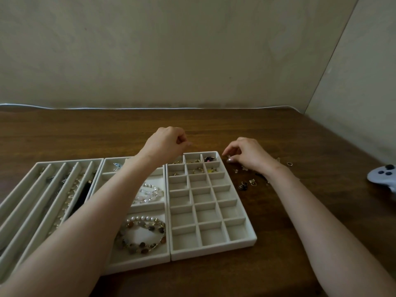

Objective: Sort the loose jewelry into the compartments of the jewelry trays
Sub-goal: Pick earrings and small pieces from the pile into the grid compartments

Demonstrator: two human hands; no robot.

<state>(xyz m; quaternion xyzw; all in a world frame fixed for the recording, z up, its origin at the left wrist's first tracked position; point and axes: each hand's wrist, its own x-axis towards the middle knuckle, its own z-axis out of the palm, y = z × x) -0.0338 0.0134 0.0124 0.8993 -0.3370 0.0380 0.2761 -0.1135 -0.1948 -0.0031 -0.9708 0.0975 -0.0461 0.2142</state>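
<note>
Sorting of small pieces is under way in the head view. The left hand (169, 142) hovers curled over the grid tray's (214, 252) far cells; whether it holds anything I cannot tell. The right hand (248, 156) pinches at loose jewelry (244, 185) on the worktop (267, 264) beneath it. The next move is probably a careful drop into one cell.

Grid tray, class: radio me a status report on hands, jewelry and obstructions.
Left hand curled over grid tray far edge, grasp unclear. Right hand fingering loose jewelry beside tray. Only far two rows hold pieces. Nothing blocking.
</note>
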